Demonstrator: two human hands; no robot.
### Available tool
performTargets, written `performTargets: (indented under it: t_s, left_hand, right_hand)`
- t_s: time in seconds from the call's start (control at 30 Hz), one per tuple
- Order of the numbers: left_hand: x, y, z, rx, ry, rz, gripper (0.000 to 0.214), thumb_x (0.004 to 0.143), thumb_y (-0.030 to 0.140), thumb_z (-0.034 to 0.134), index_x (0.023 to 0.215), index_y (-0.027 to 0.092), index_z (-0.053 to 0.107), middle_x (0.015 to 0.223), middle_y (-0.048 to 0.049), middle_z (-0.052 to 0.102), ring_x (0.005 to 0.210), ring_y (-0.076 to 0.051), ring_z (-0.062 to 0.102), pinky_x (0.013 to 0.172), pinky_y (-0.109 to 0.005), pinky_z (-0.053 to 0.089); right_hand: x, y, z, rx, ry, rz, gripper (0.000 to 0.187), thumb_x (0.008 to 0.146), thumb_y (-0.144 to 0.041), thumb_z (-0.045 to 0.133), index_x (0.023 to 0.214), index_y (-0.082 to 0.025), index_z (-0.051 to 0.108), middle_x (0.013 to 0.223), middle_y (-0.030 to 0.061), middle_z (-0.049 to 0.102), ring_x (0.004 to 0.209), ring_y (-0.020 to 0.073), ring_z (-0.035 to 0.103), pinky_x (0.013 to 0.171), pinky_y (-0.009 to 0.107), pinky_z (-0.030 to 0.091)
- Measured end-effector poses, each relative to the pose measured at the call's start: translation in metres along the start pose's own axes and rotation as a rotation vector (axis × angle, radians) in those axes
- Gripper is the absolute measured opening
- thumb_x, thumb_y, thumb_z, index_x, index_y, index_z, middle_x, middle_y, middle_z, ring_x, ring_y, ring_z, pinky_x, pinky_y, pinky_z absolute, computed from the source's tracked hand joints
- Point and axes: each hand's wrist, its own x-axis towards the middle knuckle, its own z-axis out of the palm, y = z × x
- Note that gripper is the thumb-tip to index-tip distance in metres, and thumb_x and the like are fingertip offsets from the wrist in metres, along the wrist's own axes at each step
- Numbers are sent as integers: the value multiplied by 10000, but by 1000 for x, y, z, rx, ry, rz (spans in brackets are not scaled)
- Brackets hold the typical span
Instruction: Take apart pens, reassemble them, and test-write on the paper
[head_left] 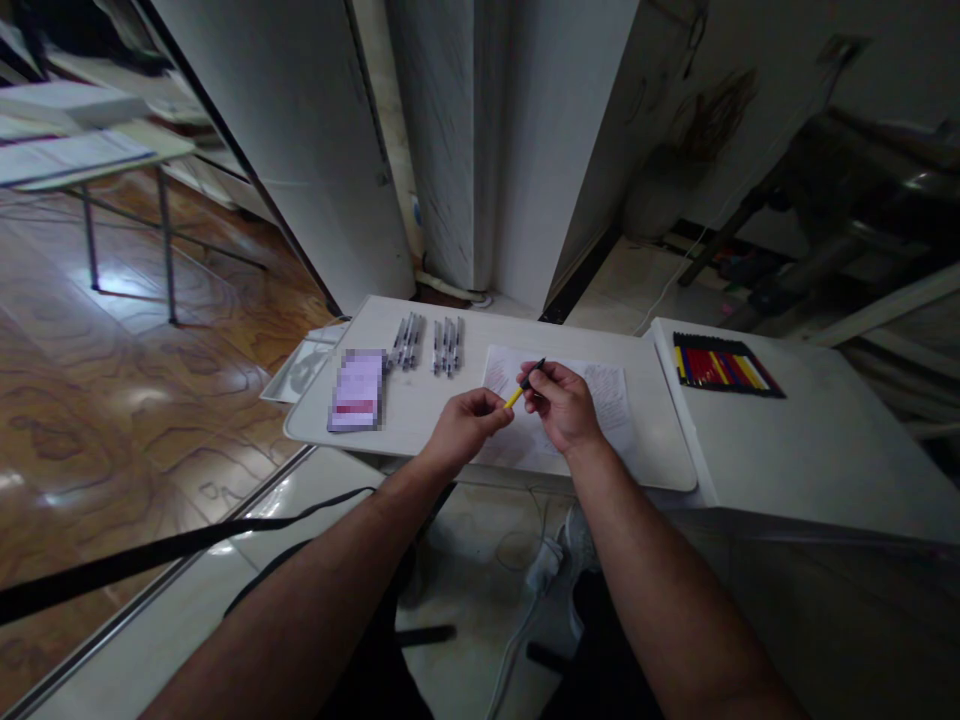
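A yellow pen with a black end [516, 397] is held at a slant above the small white table [420, 410]. My left hand [465, 430] pinches its yellow part between thumb and fingers. The black part sits in the closed fingers of my right hand [562, 402], its dark tip pointing up and away from me. Beneath both hands lie sheets of paper with handwriting [609, 398], partly covered by my right hand and forearm.
Two groups of clear pens [407, 342] lie at the table's back left, beside a blurred-out phone [360, 390]. A row of coloured pens with black ends [724, 366] rests on a white surface at right. A white cable [517, 640] runs across the floor.
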Motion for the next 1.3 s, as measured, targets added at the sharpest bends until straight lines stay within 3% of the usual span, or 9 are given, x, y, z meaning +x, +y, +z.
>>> performTargets:
  t_s: [0.3,0.6,0.77,1.0,1.3]
  left_hand:
    - [2,-6,-2,-236,-197,-112,328,755,431,673,839,115,700,684,-46,641,566,-109,531,569,-257,398]
    - [4,-5,-2,-121,-22,-7,230,655,315,760,728,143,625,608,37,567,509,-63,446,522,-218,328]
    - [2,-4,-1,-35,37,24,236,626,306,772,718,134,639,623,33,576,543,-64,446,541,-217,326]
    - [-1,-2,-2,-49,-44,-28,280,659,376,746,750,121,674,576,21,555,525,-79,457,523,-227,319]
    - [2,-7,-2,-276,-181,-97,211,671,319,694,684,121,622,662,-25,629,496,-83,497,509,-236,345]
  right_hand:
    - [0,0,-2,-1,-13,15,227,671,-313,761,858,-192,720,793,23,703,571,87,528,478,213,423]
    - [-1,-1,1,-50,27,-23,254,630,-319,823,779,-194,658,626,-34,609,545,89,529,442,196,403]
    - [-3,0,2,-99,56,-49,252,645,-324,825,739,-184,638,596,-39,604,473,70,497,431,196,387]
    - [-3,-2,-1,-124,44,-36,210,649,-296,808,766,-175,683,610,-22,620,483,72,503,437,199,378]
    - [-2,-3,-5,-69,-26,0,201,670,-265,765,851,-186,733,709,5,661,564,84,536,473,203,396]
